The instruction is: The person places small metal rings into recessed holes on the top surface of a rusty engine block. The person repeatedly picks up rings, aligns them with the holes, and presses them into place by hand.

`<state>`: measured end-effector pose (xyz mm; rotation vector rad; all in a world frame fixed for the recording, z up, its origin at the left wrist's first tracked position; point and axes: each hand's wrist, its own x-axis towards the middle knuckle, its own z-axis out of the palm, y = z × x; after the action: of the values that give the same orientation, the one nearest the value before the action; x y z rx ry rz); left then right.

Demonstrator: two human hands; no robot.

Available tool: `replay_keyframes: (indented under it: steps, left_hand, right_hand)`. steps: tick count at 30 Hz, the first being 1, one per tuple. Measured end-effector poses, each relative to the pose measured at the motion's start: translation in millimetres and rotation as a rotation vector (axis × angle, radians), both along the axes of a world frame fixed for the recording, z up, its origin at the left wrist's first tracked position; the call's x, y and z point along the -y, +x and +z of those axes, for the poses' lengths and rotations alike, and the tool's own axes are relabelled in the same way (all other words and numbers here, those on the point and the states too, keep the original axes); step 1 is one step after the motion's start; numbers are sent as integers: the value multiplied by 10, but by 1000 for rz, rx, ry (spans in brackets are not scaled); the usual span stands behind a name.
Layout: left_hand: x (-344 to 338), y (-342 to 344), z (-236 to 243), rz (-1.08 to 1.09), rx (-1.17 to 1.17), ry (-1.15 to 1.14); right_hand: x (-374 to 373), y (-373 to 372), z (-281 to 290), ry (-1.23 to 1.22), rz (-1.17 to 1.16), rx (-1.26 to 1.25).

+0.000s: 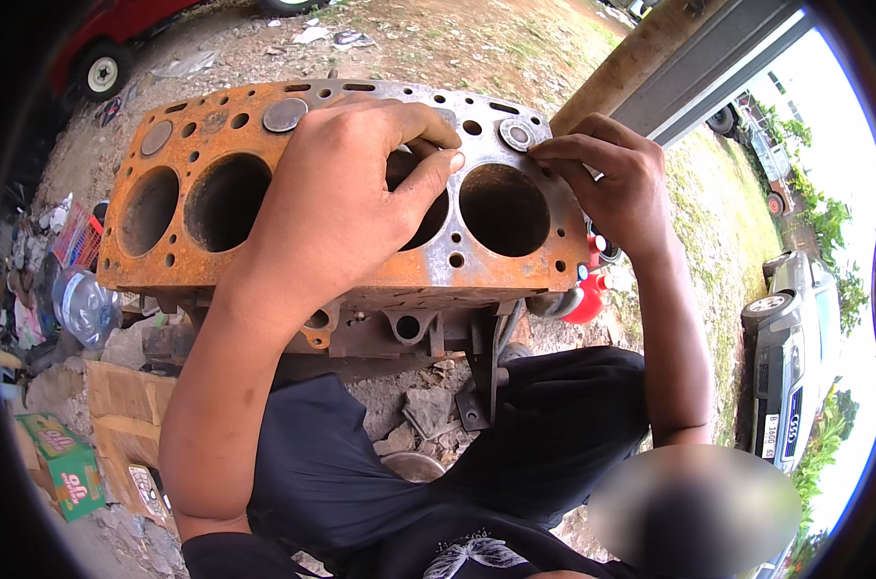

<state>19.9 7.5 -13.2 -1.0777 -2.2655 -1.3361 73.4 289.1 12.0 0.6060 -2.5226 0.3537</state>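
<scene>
A rusty engine block (213, 123), partly bare grey metal on the right, shows a row of large round bores. My left hand (346, 203) is curled over its middle, thumb and fingertips close together above the third bore; whatever is between them I cannot make out. A metal disc (286, 115) lies just left of its knuckles. My right hand (612, 172) has its fingertips bunched at the block's upper right, at the edge of a round ringed metal piece (516, 135); what they grip is too small to tell.
The block rests on a dark metal support (472, 396). Red objects (586, 301) sit behind its right end. At left are a plastic jug (89, 307), cardboard (129, 405) and rubble. A post (607, 72) stands behind; a red vehicle (105, 58) and silver car (785, 357) are parked around.
</scene>
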Motion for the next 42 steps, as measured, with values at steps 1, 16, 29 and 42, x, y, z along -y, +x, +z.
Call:
replay_keyframes:
  steps: [1,16,29,42]
  left_hand:
    - [-7,16,13,-3,18,1]
    - [42,-27,60,35,120,30]
    - [71,-6,141,61,137,23]
    - [17,-4,63,119,3,-14]
  right_hand:
    - [-25,-18,-6,-3,25,-4]
    - [133,-61,-54,-47,15,-35]
    - [229,-31,-34,-101,-120,21]
    - [561,21,-58,59,-329,-46]
